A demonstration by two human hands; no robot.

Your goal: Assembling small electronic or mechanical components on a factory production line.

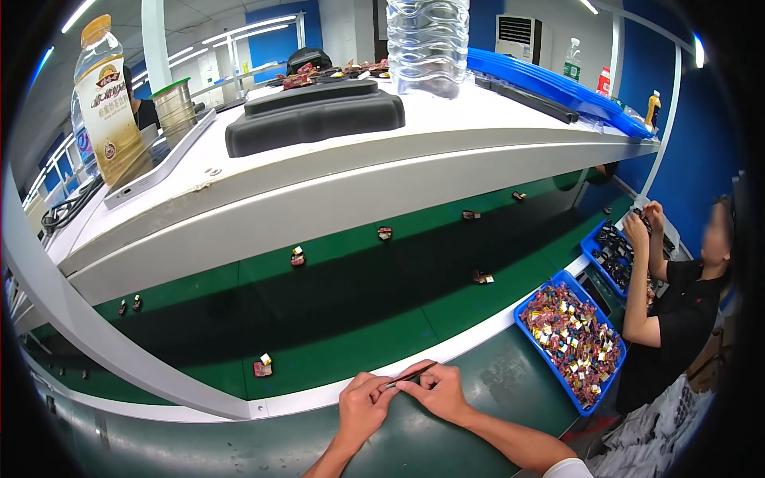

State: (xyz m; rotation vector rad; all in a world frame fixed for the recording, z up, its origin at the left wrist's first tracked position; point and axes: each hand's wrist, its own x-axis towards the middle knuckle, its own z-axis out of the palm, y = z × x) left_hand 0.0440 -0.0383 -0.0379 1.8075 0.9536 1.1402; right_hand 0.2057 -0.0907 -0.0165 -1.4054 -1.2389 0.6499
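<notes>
My left hand (362,406) and my right hand (440,390) meet at the near edge of the green conveyor belt (351,319). Together they pinch a thin dark tool, like tweezers (410,375), and something tiny sits between the fingertips; what it is I cannot tell. A small red and yellow component (262,366) lies on the belt just left of my left hand. Other such components (297,256) are spaced along the belt farther away.
A blue tray (527,319) full of small mixed parts sits at my right. Beyond it a person in a black shirt (677,319) works over another blue tray (594,239). A white shelf (319,175) overhead carries bottles, a black pad and blue lids.
</notes>
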